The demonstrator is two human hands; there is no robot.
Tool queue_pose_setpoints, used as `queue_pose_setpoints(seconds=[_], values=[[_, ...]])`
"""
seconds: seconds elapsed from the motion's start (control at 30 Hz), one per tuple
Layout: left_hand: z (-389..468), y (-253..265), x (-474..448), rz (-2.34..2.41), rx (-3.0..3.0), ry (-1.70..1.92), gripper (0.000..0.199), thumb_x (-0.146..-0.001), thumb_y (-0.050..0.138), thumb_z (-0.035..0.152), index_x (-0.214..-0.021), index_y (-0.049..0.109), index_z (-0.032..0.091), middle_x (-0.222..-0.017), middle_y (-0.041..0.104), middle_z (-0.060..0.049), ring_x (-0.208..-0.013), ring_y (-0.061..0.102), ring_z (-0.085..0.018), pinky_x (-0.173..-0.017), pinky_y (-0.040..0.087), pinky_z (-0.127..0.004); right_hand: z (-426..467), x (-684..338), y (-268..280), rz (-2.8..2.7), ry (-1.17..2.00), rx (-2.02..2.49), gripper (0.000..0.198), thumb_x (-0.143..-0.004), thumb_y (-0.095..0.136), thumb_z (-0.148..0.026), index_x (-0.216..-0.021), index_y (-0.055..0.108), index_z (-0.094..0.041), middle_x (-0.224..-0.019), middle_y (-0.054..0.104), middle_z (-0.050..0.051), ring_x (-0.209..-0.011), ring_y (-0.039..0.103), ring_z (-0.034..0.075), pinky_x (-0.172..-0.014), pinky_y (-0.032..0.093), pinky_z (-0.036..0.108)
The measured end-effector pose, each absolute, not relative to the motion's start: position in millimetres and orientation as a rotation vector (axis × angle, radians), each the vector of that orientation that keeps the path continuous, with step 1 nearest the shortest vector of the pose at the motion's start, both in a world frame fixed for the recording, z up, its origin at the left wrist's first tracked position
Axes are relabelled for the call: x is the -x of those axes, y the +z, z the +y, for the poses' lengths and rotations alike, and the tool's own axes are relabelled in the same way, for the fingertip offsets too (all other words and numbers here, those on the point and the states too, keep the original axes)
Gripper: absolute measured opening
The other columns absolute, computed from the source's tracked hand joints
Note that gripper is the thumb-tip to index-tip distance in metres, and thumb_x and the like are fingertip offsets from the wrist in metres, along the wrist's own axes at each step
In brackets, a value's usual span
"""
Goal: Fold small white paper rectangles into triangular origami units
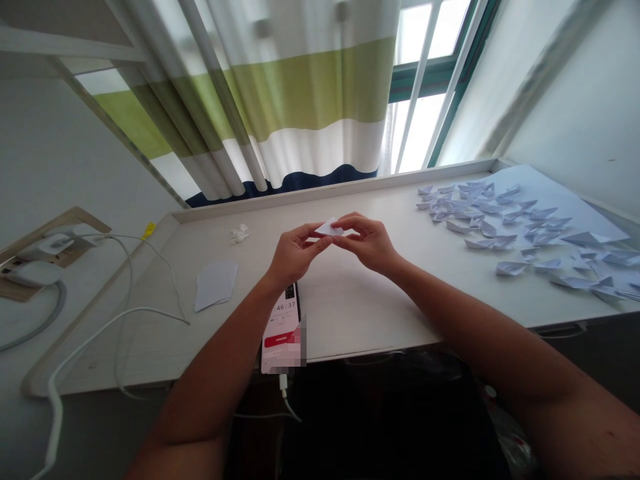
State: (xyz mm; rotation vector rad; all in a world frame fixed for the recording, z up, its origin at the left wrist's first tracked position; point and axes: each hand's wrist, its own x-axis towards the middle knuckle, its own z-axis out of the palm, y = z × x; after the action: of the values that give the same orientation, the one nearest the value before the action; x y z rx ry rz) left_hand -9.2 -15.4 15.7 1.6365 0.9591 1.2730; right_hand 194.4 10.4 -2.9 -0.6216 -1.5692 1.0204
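Observation:
A small folded piece of white paper point(327, 227) is held up above the middle of the desk. My left hand point(295, 252) pinches its left side between thumb and fingers. On the other side, my right hand point(367, 241) grips it the same way, its fingertips partly covering the paper. Many folded paper boats point(493, 242) lie spread over the right part of the desk. To the left rests a small stack of white paper sheets point(216, 285).
A phone point(283, 333) with a lit screen lies at the desk's front edge under my left forearm, its cable plugged in. A crumpled bit of paper point(240, 233) sits at the back left. White cables point(120, 313) run across the left side from a socket box point(45, 250).

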Motion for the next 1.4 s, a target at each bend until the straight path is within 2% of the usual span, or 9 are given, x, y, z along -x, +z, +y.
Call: queue_pose_setpoints(seconds=[0.17, 0.3, 0.43, 0.67, 0.8, 0.93, 1.03, 1.17, 1.4], values=[[-14.2, 12.0, 9.7, 0.998, -1.687, 1.313, 0.042, -0.085, 0.089, 0.057, -0.108, 0.088, 0.021, -0.100, 0.085, -0.008, -0.088, 0.075, -0.021, -0.086, 0.059, -0.034, 10.5, -194.4, -1.0, -1.517, 1.108, 0.619, 0.038, -0.074, 0.099, -0.053, -0.095, 0.083, -0.025, -0.104, 0.076, 0.006, -0.100, 0.073, 0.024, -0.079, 0.065, 0.038], [-18.2, 19.3, 11.6, 1.087, -1.813, 1.308, 0.042, -0.086, 0.087, 0.061, -0.101, 0.089, 0.022, -0.097, 0.085, -0.008, -0.088, 0.076, -0.023, -0.085, 0.059, -0.035, 11.8, -195.9, -1.1, -1.493, 1.233, 0.622, 0.040, -0.071, 0.101, -0.050, -0.093, 0.082, -0.022, -0.098, 0.079, 0.005, -0.096, 0.074, 0.022, -0.085, 0.065, 0.040], [-19.4, 23.6, 14.5, 1.102, -1.953, 1.288, 0.037, -0.092, 0.082, 0.059, -0.093, 0.087, 0.022, -0.092, 0.085, -0.007, -0.084, 0.075, -0.022, -0.083, 0.058, -0.034, 13.5, -197.8, -1.1, -1.518, 1.362, 0.547, 0.038, -0.073, 0.101, -0.045, -0.095, 0.081, -0.021, -0.091, 0.079, 0.003, -0.083, 0.073, 0.017, -0.076, 0.065, 0.035], [-14.0, 19.9, 18.7, 1.018, -2.067, 1.251, 0.032, -0.098, 0.075, 0.052, -0.096, 0.084, 0.020, -0.094, 0.085, -0.007, -0.086, 0.076, -0.020, -0.083, 0.059, -0.033, 12.2, -198.9, -0.2, -1.621, 1.291, 0.579, 0.041, -0.081, 0.095, -0.051, -0.099, 0.077, -0.019, -0.092, 0.080, 0.004, -0.080, 0.079, 0.018, -0.066, 0.066, 0.031], [-15.1, 21.2, 18.5, 1.075, -2.095, 1.230, 0.028, -0.100, 0.068, 0.043, -0.097, 0.083, 0.020, -0.096, 0.084, -0.008, -0.089, 0.076, -0.021, -0.082, 0.058, -0.033, 11.4, -199.3, -3.9, -1.700, 1.212, 0.641, 0.040, -0.094, 0.081, -0.056, -0.112, 0.075, -0.020, -0.098, 0.081, 0.006, -0.073, 0.079, 0.019, -0.059, 0.065, 0.032], [-16.5, 22.6, 17.6, 1.200, -2.068, 1.203, 0.027, -0.095, 0.061, 0.034, -0.079, 0.075, 0.018, -0.076, 0.075, -0.003, -0.071, 0.066, -0.018, -0.069, 0.050, -0.031, 12.8, -199.1, -9.8, -1.830, 0.932, 0.760, 0.032, -0.105, 0.064, -0.048, -0.114, 0.077, -0.020, -0.075, 0.074, 0.001, -0.060, 0.071, 0.016, -0.060, 0.063, 0.034], [-16.8, 22.7, 16.8, 1.205, -2.016, 1.142, 0.028, -0.090, 0.058, 0.034, -0.069, 0.066, 0.019, -0.065, 0.063, 0.000, -0.064, 0.055, -0.016, -0.063, 0.042, -0.030, 13.2, -198.2, -10.4, -1.890, 0.745, 0.760, 0.019, -0.101, 0.067, -0.036, -0.102, 0.079, -0.021, -0.085, 0.075, 0.004, -0.074, 0.071, 0.018, -0.068, 0.063, 0.034], [-17.0, 22.8, 15.3, 1.156, -1.988, 1.070, 0.028, -0.089, 0.057, 0.037, -0.068, 0.063, 0.019, -0.064, 0.058, 0.001, -0.063, 0.051, -0.015, -0.064, 0.040, -0.030, 10.4, -195.2, -8.2, -1.887, 0.788, 0.665, 0.018, -0.099, 0.067, -0.033, -0.102, 0.080, -0.021, -0.100, 0.075, 0.007, -0.090, 0.071, 0.020, -0.075, 0.062, 0.035], [-17.2, 21.4, 12.3, 1.182, -1.999, 1.003, 0.026, -0.091, 0.064, 0.038, -0.079, 0.075, 0.018, -0.076, 0.073, -0.003, -0.072, 0.063, -0.018, -0.069, 0.048, -0.031, 8.7, -191.3, -9.6, -1.749, 0.942, 0.716, 0.022, -0.096, 0.070, -0.037, -0.092, 0.080, -0.018, -0.086, 0.078, 0.006, -0.078, 0.068, 0.019, -0.069, 0.055, 0.033]])
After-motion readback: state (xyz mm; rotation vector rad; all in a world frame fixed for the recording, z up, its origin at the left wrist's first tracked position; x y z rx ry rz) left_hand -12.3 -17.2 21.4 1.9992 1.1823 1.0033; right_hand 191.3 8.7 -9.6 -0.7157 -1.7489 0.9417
